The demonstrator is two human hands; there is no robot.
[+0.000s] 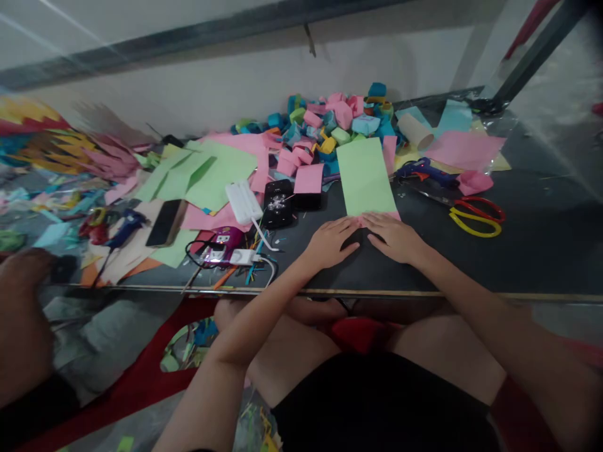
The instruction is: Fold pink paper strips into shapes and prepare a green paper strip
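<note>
A light green sheet of paper (368, 179) lies lengthwise on the dark table in front of me. At its near end a narrow edge of pink paper (392, 216) shows, mostly covered by my fingers. My left hand (332, 242) rests with extended fingers on the left part of that pink edge, thumb pointing inward. Mirroring it, my right hand (393, 237) lies flat on the right part, fingertips close to the left ones. Neither hand is closed around anything. What is under the fingers is hidden.
Rolled paper pieces (342, 113) are heaped behind the green sheet. Scissors (475, 216) and a blue glue gun (428, 171) lie to the right. Leftward are a power bank (244, 202), a phone (166, 223), a purple socket block (226, 242) and another person's hand (23, 270).
</note>
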